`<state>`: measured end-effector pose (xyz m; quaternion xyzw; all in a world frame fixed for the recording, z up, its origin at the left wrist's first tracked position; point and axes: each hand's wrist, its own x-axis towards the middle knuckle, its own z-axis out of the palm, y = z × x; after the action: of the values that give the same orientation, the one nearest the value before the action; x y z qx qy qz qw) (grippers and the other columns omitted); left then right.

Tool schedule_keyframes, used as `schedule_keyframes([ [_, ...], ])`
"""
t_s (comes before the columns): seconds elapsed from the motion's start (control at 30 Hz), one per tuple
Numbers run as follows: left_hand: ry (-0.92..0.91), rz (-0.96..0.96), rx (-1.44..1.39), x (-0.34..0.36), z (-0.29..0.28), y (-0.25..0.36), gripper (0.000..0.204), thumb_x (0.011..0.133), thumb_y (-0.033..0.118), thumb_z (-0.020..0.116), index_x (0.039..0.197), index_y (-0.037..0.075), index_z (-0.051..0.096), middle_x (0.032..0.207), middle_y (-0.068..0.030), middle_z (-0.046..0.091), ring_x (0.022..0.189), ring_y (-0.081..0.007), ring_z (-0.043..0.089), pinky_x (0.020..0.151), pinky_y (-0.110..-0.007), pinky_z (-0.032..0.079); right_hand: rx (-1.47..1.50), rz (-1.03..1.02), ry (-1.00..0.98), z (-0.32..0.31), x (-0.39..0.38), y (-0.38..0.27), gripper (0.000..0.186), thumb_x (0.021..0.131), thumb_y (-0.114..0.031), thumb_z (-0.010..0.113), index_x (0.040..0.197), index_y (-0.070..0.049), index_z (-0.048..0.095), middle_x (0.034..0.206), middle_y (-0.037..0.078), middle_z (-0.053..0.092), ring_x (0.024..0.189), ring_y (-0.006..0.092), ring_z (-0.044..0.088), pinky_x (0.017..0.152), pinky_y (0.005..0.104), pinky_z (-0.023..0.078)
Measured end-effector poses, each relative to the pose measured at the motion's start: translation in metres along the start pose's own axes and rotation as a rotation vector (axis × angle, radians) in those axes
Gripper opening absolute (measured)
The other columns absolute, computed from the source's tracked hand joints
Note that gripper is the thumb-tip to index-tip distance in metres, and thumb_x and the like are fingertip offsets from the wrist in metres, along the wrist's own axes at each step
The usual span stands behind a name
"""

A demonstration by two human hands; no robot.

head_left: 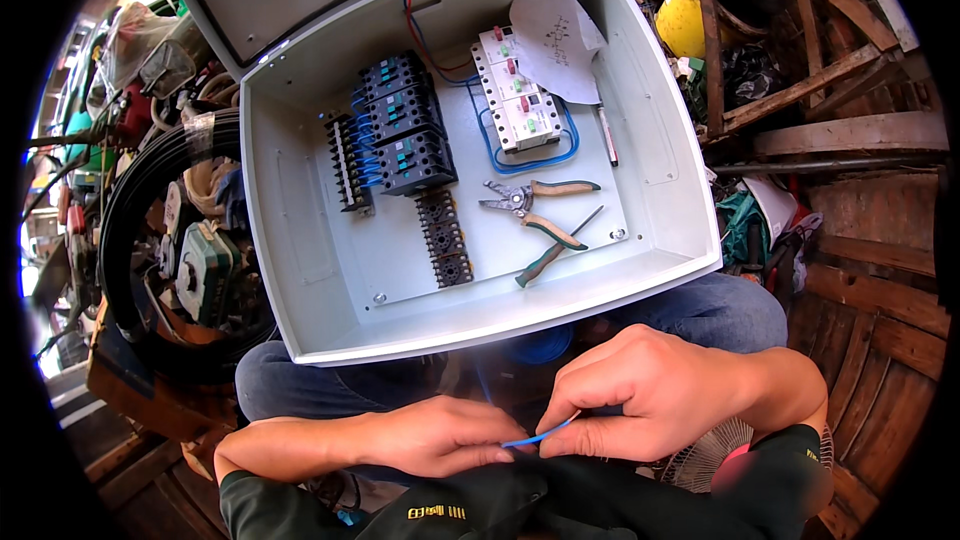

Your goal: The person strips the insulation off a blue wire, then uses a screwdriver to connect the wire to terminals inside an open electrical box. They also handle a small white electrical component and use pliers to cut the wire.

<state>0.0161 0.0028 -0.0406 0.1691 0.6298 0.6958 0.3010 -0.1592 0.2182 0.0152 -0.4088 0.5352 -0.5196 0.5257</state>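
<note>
a creased white paper sheet (553, 35) with faint dark line markings lies in the upper right corner of the open grey enclosure (660, 155), partly covering the white breaker modules (517, 90). those modules carry small coloured labels, red and green on white faces. a small yellow printed mark (436, 513) sits on the dark sleeve at the bottom edge. no screens or packages can be made out.

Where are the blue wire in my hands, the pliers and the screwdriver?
blue wire (540, 436): head view, bare stretch between both hands' fingers.
pliers (535, 202): head view, near the pivot, inside the box.
screwdriver (545, 260): head view, green handle.
</note>
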Motion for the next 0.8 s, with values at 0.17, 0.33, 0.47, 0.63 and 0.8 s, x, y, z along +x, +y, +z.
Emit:
schedule_keyframes([
  [0.17, -0.002, 0.02, 0.049, 0.0, 0.0, 0.0, 0.025, 0.099, 0.013, 0.067, 0.12, 0.002, 0.067, 0.104, -0.0151, 0.071, 0.096, -0.0345, 0.069, 0.082, -0.041, 0.056, 0.073, 0.145, 0.041, -0.006, -0.002, -0.008, 0.015, 0.093, -0.016, 0.073, 0.093, -0.001, 0.076, 0.074, 0.011, 0.071, 0.062, 0.0213, 0.066, 0.057, 0.0317, 0.05],
  [0.33, 0.007, -0.015, 0.067, 0.0, 0.003, 0.001, 0.026, 0.098, 0.012, 0.067, 0.123, 0.003, 0.067, 0.102, -0.0154, 0.074, 0.09, -0.0327, 0.073, 0.079, -0.04, 0.059, -0.053, 0.104, 0.06, -0.008, -0.004, -0.007, 0.009, 0.089, -0.009, 0.077, 0.093, -0.001, 0.076, 0.075, 0.008, 0.071, 0.063, 0.0204, 0.068, 0.057, 0.0295, 0.051],
  [0.47, 0.079, -0.219, 0.058, -0.004, 0.005, 0.0, 0.024, 0.1, 0.011, 0.064, 0.122, 0.004, 0.067, 0.099, -0.0156, 0.074, 0.084, -0.0298, 0.075, 0.075, -0.039, 0.059, -0.387, -0.017, 0.066, -0.003, -0.006, 0.0, 0.009, 0.086, -0.01, 0.078, 0.088, -0.001, 0.075, 0.071, 0.008, 0.069, 0.061, 0.0236, 0.066, 0.057, 0.0323, 0.051],
  [0.63, 0.028, -0.282, 0.089, 0.001, 0.002, 0.002, 0.024, 0.102, 0.017, 0.061, 0.121, 0.004, 0.066, 0.101, -0.0163, 0.073, 0.089, -0.0311, 0.073, 0.077, -0.04, 0.058, -0.53, -0.215, 0.116, 0.005, -0.004, 0.01, 0.009, 0.084, -0.01, 0.078, 0.083, -0.003, 0.072, 0.069, 0.006, 0.064, 0.061, 0.0252, 0.063, 0.056, 0.0346, 0.049],
  [0.8, 0.061, -0.215, 0.119, 0.004, -0.001, 0.007, 0.024, 0.103, 0.021, 0.061, 0.119, 0.003, 0.067, 0.101, -0.0151, 0.07, 0.092, -0.0341, 0.07, 0.079, -0.041, 0.057, -0.384, -0.202, 0.112, 0.01, -0.002, 0.013, 0.013, 0.086, -0.011, 0.076, 0.082, -0.003, 0.067, 0.069, 0.009, 0.063, 0.063, 0.0287, 0.063, 0.054, 0.0386, 0.048],
])
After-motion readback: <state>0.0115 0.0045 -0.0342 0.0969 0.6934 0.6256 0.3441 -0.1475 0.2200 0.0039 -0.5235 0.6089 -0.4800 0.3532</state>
